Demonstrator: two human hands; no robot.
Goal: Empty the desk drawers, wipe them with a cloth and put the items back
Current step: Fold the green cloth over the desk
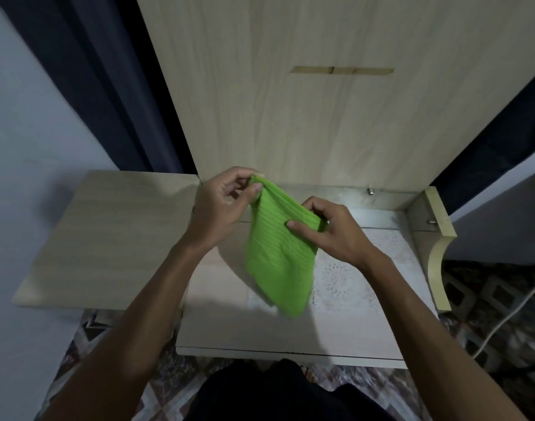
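Green cloth (279,253) held up over the desk top (229,323), hanging loose above a white lace mat (345,284). Left hand (222,205) pinches the cloth's upper left corner; right hand (327,229) pinches its upper right edge, thumb on the front.

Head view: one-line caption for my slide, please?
Both hands, left hand and right hand, pinch a ribbed lime-green cloth above the pale wood-grain desk.

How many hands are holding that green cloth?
2. The left hand pinches the top corner of the green cloth; the right hand grips its right edge. The cloth hangs above the desk.
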